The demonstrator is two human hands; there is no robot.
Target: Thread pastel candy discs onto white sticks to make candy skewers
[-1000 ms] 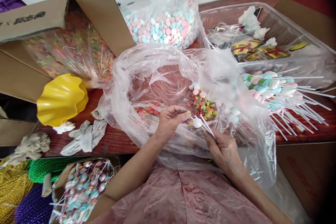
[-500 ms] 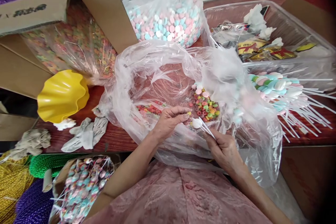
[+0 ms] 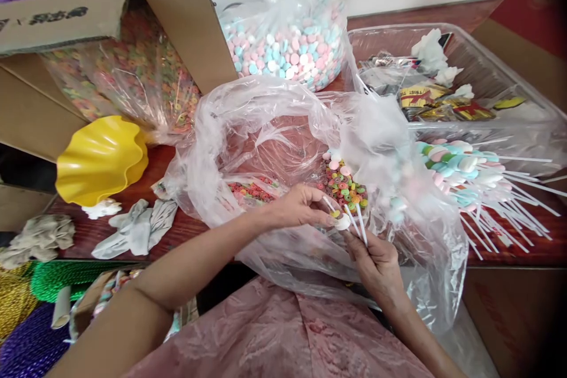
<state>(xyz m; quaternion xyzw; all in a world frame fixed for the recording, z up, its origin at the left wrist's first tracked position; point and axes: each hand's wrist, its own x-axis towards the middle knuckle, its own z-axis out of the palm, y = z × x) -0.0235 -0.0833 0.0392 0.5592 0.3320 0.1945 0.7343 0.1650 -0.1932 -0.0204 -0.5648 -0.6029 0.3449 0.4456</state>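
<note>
My left hand (image 3: 305,207) is closed in a pinch at a small yellow gummy ring (image 3: 335,213), which sits on a white stick just above a flat white marshmallow (image 3: 342,222). In my right hand (image 3: 374,260) are several thin white sticks (image 3: 361,221), gripped just below the marshmallow. Both hands meet over the near side of a clear plastic bag (image 3: 266,91) that lies spread open. Inside it, behind my hands, is a heap of coloured gummy rings (image 3: 345,188) with pink marshmallows (image 3: 333,163) at its top. More red gummy rings (image 3: 252,191) lie to the left.
Filled marshmallow skewers (image 3: 465,171) lie at right, below a clear tub (image 3: 522,77) of packets. A bag of marshmallows (image 3: 287,41) stands behind. At left are a cardboard box (image 3: 186,23) of bagged rings, a yellow wavy bowl (image 3: 101,159) and crumpled gloves (image 3: 137,227).
My left hand has moved right and slightly down, bringing the yellow gummy ring from beside the sticks onto one. The stick with the marshmallow now points up and left. The view has shifted slightly.
</note>
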